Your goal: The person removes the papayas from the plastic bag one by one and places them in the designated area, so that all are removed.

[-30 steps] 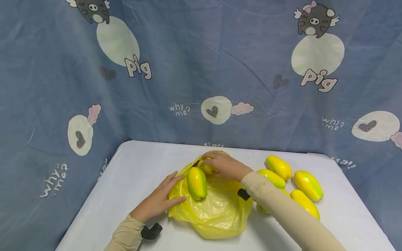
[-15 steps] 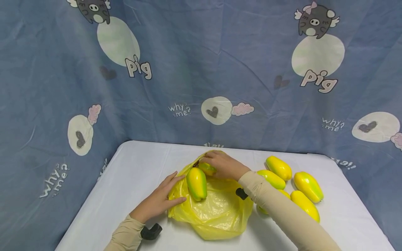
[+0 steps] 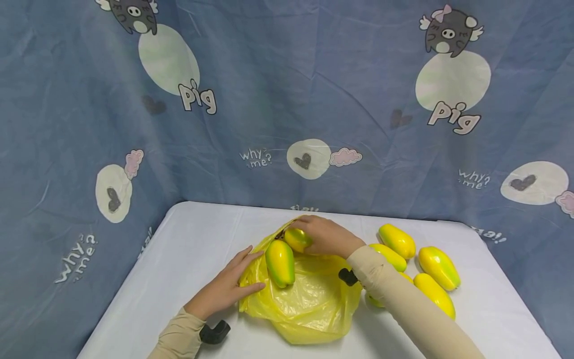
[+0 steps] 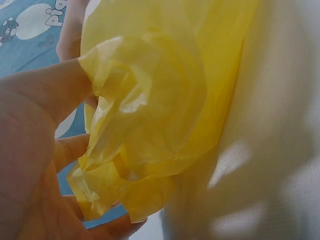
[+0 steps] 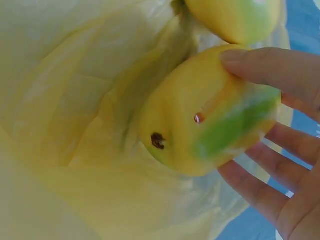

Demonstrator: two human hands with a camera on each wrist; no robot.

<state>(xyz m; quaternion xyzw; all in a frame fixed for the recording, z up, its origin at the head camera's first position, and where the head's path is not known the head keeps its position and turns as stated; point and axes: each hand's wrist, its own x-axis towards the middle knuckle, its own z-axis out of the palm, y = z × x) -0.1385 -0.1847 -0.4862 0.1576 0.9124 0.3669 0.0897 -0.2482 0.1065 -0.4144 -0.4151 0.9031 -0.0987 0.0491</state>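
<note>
A thin yellow plastic bag (image 3: pixel 309 309) lies spread with its mouth gaping. My left hand (image 3: pixel 226 286) holds the bag's left edge, thumb in front; in the left wrist view its fingers (image 4: pixel 72 147) curl in behind the crumpled plastic (image 4: pixel 145 105). Inside the mouth rests a yellow-green papaya (image 3: pixel 280 263), stem end away from me. Just beyond it, my right hand (image 3: pixel 325 234) grips a second papaya (image 5: pixel 200 120). The right wrist view shows the thumb (image 5: pixel 250 62) on top of this fruit and the other fingers along its lower side.
Several loose papayas (image 3: pixel 437 267) lie to the right, some partly hidden behind my right forearm. A white-covered table (image 3: pixel 202 234) bears everything, with a blue printed curtain (image 3: pixel 251 99) behind it. Black wrist mounts (image 3: pixel 215 332) sit by both wrists.
My right hand has drawn slightly to the right, and the papaya in it shows more from above. The left hand, bag and first papaya stay nearly where they were.
</note>
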